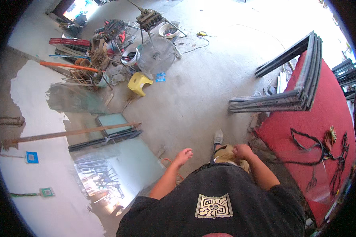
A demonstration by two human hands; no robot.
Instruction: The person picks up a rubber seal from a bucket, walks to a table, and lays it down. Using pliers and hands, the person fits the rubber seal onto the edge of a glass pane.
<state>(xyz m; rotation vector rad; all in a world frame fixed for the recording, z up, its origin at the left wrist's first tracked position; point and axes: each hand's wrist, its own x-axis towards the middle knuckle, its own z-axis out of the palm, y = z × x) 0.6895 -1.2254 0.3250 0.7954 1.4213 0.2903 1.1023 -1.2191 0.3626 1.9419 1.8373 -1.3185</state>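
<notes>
My left hand [184, 157] hangs in the air left of my body, its fingers loosely bent and partly apart, holding nothing. Nearest to it is a large glass sheet [140, 160] leaning at the left wall. My right hand [242, 151] is curled in front of my right thigh, close to my khaki trousers [224, 155]. Nothing shows in its fingers. One of my shoes [218, 137] is stepping forward on the concrete floor. To the right, a stack of dark metal frames [283, 100] rests on a red-covered table [320, 126].
Black cords [314, 162] and a work glove [331, 135] lie on the red cover. Ahead on the left stand a yellow stool [139, 83], a fan guard [157, 55], buckets [130, 56] and a machine on legs [149, 20]. A long brown bar [75, 133] leans by the glass.
</notes>
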